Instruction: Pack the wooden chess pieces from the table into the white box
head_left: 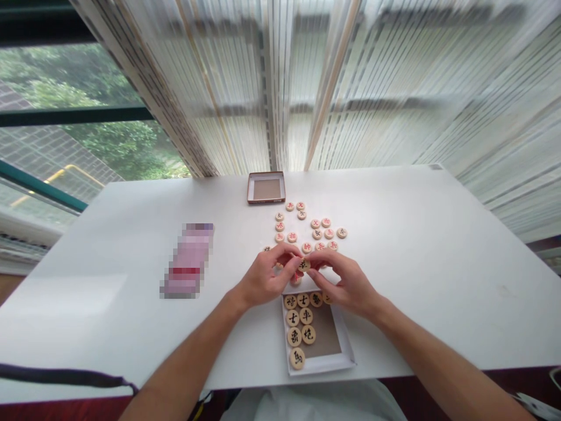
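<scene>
Between the fingertips of my left hand (270,275) and my right hand (346,280) is a round wooden Chinese chess piece (304,265) with a black character. Both hands pinch it, one from each side, above the table. Right below stands a shallow white box (346,354) with a brown bottom. Several black-character pieces lie flat in it, along its far and left sides, among them a horse piece (297,358) at the near left corner. My right hand partly covers the box's far right corner. Loose pieces lie just beyond my hands, some hidden behind the fingers.
Loose red and black pieces, such as a red one (292,237), are scattered across the middle of the white table (438,263). Farther back lies the box's lid (266,189), its inside up. A blurred pink packet (187,260) is on the left. Curtains (372,88) hang behind.
</scene>
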Motion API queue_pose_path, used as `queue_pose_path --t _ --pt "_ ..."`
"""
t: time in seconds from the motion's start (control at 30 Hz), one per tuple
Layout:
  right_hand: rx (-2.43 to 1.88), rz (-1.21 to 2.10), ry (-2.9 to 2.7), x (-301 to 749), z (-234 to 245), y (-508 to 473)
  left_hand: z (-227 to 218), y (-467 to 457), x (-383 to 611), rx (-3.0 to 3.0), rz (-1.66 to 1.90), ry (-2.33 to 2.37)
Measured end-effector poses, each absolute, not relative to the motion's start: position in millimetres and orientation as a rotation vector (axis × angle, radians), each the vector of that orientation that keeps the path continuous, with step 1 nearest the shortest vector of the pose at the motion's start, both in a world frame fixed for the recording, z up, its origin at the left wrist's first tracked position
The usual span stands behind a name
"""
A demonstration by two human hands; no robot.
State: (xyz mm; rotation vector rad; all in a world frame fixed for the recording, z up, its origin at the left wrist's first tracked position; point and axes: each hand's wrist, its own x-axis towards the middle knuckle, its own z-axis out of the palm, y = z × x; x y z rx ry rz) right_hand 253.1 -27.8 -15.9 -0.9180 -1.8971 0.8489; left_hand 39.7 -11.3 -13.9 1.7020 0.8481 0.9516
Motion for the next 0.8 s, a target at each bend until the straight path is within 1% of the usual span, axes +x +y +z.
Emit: queue_pose_path --t 0.53,0.8 --pt "-0.966 1.012 -1.772 254.4 -11.7 -26.9 -13.8 -12.5 39.5 1.8 0.943 0.805" --pt "-1.007 0.975 -1.773 253.1 -11.2 -25.5 -15.0 -13.0 41.0 1.883 0.913 0.787"
